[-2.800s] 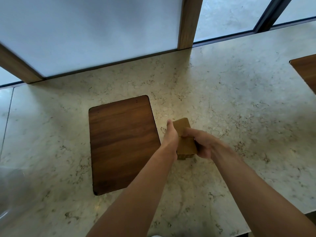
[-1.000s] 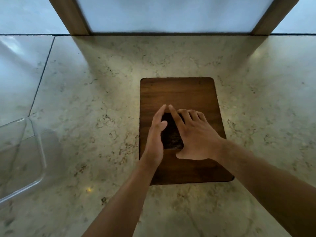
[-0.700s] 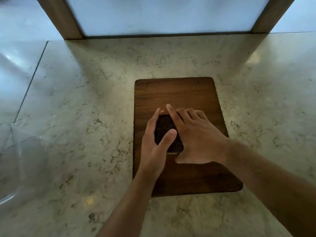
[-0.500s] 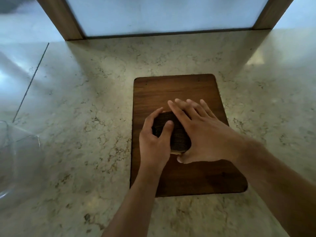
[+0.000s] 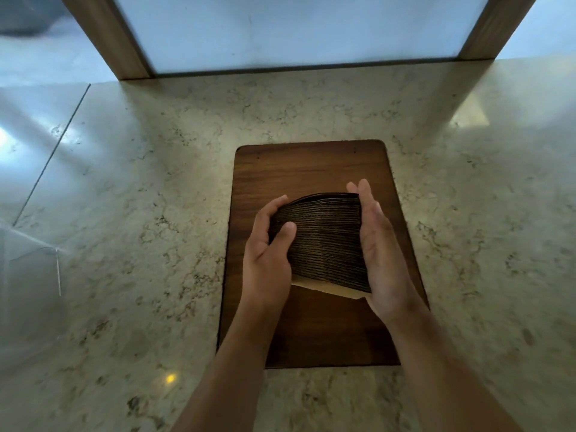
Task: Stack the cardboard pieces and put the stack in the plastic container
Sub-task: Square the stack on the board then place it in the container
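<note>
Both hands are clamped on the stack of cardboard pieces (image 5: pixel 324 241), one on each side. From my seat, the left hand (image 5: pixel 268 254) cups the stack's 9 o'clock side, fingers curled over the far corner and the thumb (image 5: pixel 285 233) pressed on the ribbed face that is turned up toward the camera. At the 3 o'clock side, the right hand (image 5: pixel 378 254) stands on edge with its palm flat against the stack and its fingers straight, pointing to 12 o'clock past the stack's far corner.

I see the stack edge-on, many dark layers packed together, bowing a little along the far edge. One paler piece pokes out at the 6 o'clock end, its corner just below the right palm (whether it belongs flush with the others I cannot tell). The stack sits over the middle of the wooden board (image 5: pixel 311 163), and I cannot tell whether it rests on the wood or is lifted slightly off it.

That board lies on the marble counter (image 5: pixel 140 182), long side running 12 to 6. Toward 9 o'clock, at the frame's left edge and well apart from the hands, I can make out the plastic container (image 5: pixel 34 275): clear and blurred. Wooden window posts (image 5: pixel 106 35) rise at 12 o'clock.
</note>
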The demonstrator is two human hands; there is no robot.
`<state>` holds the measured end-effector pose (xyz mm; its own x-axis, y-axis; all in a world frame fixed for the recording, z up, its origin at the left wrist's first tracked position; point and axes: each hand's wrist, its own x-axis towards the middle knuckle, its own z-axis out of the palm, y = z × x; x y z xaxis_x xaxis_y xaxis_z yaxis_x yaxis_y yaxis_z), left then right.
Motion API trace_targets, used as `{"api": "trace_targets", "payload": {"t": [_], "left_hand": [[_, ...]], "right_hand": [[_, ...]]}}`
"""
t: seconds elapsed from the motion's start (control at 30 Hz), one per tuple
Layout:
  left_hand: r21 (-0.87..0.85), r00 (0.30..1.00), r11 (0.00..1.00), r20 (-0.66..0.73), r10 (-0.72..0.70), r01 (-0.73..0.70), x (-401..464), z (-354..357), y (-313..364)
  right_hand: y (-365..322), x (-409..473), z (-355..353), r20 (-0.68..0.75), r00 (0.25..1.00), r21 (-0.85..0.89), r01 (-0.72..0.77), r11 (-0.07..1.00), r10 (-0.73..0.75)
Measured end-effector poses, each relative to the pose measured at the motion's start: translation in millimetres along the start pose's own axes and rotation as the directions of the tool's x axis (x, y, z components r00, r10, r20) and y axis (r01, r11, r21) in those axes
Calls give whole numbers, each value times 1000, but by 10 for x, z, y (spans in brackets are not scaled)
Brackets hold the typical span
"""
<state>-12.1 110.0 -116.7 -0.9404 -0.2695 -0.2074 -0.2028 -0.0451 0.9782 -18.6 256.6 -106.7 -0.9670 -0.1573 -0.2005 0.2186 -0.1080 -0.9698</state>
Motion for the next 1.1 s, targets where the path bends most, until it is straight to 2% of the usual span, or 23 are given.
{"api": "trace_targets", "payload": {"t": [0.23,0.3,0.33,0.37,0.4,0.47,0.57,0.63,0.8,0.93,1.1], "left_hand": [[32,997,999,-71,16,-14,31,100,-18],[44,996,998,-79,40,-36,40,106,-1],[44,995,998,-83,47,-44,48,105,7],[48,995,998,-84,53,-49,51,99,14],[58,995,997,-84,56,-52,59,95,18],[67,995,996,-78,58,-52,60,94,23],[55,996,998,-79,44,-39,59,93,24],[75,995,996,-84,55,-48,55,95,22],[49,996,998,-73,49,-46,53,102,17],[-101,1000,995,9,-7,8,23,43,-3],[-50,999,999,53,13,-10,22,21,-11]], "right_hand": [[5,69,-90,111,993,11,-45,999,44],[-55,104,-146,146,986,-103,-63,993,78],[-100,134,-196,161,985,-270,-24,963,70],[-159,168,-247,177,983,-483,50,874,41],[-220,197,-287,205,979,-665,138,734,2],[-368,237,-279,327,945,-851,298,432,-8],[-520,260,-149,450,878,-892,449,42,162],[-522,272,-70,467,860,-869,489,-72,207],[-522,347,11,477,872,-867,488,-102,112],[-547,385,8,483,868,-867,492,-81,113],[-542,387,104,495,858,-840,513,-176,138]]}}
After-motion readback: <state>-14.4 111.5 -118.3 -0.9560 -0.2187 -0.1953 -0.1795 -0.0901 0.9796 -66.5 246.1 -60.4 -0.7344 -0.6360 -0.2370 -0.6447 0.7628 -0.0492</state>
